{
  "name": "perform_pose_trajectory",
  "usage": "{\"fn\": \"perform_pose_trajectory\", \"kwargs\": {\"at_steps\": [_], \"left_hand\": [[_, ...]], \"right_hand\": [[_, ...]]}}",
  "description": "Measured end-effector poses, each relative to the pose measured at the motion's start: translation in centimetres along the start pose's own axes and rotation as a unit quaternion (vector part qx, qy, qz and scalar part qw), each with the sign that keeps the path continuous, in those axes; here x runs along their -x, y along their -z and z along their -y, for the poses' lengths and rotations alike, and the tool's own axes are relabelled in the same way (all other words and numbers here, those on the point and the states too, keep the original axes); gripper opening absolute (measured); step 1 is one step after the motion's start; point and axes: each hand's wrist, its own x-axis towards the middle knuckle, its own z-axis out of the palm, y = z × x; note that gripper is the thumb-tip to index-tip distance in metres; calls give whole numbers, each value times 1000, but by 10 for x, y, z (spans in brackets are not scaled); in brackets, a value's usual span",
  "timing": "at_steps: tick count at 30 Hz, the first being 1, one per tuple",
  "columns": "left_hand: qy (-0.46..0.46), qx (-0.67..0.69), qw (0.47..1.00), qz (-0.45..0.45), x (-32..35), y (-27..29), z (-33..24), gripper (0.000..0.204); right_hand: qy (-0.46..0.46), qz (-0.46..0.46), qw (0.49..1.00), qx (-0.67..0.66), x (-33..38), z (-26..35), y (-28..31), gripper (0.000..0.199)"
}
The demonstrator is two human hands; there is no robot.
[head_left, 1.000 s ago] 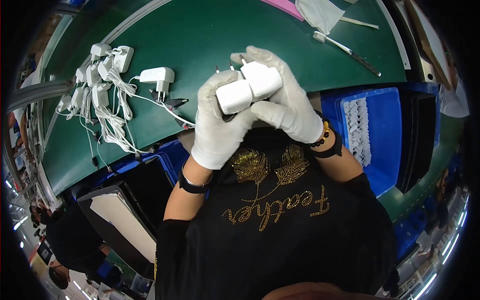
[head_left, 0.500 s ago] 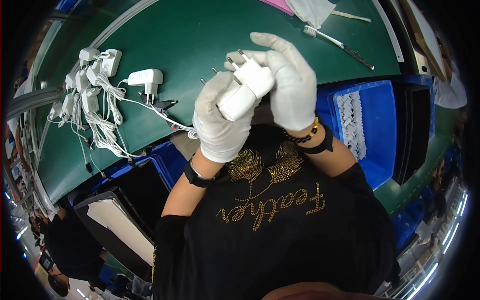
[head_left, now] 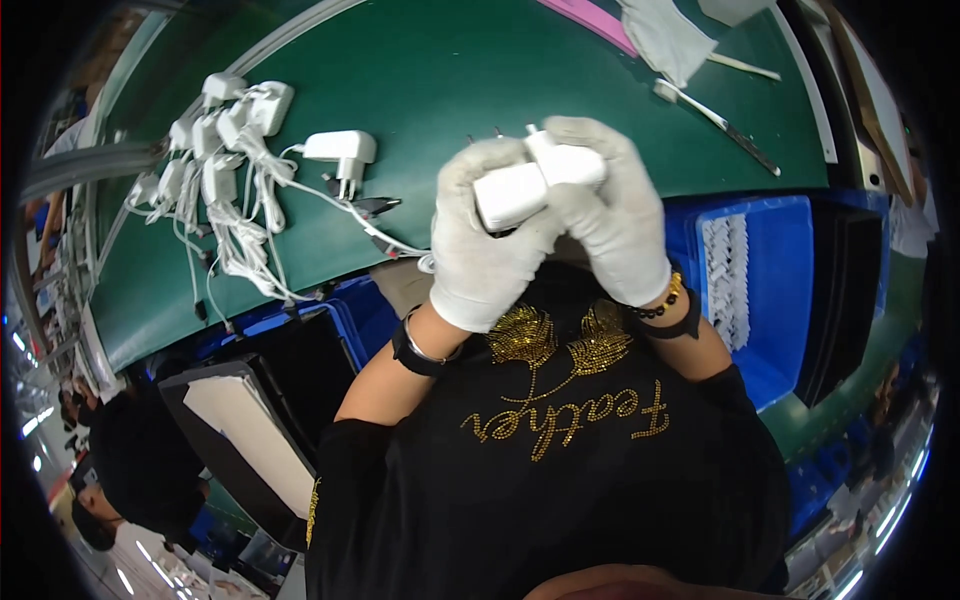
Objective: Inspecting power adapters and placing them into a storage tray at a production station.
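Note:
Both of my hands wear white gloves and meet in front of my chest, over the near edge of the table. My left hand (head_left: pixel 470 235) is closed round a white plug adapter (head_left: pixel 510 196), whose metal pins partly show above the fingers. Pressed side by side with it is a second white plug adapter (head_left: pixel 573 166), tilted, with my right hand (head_left: pixel 628 225) wrapped round it. My fingers hide parts of both adapters. Left of my hands lies another white power adapter (head_left: pixel 340 147) with its pins down and a white cable (head_left: pixel 320 195).
Several white adapters with coiled cables (head_left: pixel 225 150) lie heaped at the table's left. Far right on the green table (head_left: pixel 450 80) are a toothbrush (head_left: pixel 725 130), a white cloth (head_left: pixel 668 40) and a pink strip (head_left: pixel 595 22). A blue bin (head_left: pixel 775 290) with white pieces stands at right.
My right hand's fingers, stretched out before, have closed round the right adapter. Both adapters are turned, with their pins further hidden. The whole view has shifted, moving the table's things rightward.

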Motion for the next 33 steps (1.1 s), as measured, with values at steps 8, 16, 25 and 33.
{"fn": "perform_pose_trajectory", "kwargs": {"at_steps": [8,16,25,33], "left_hand": [[50,113,991,51,-26,22,-23,64],[108,140,976,126,-22,0,-23,96],[-81,-397,849,339,-39,21,-21,64],[-297,-473,822,110,-78,61,-54,27]], "right_hand": [[4,-67,997,-40,-1,8,-10,71],[-48,-50,939,-338,-5,11,13,75],[-26,28,783,-621,-18,13,51,81],[-21,21,772,-635,-16,9,65,77]]}}
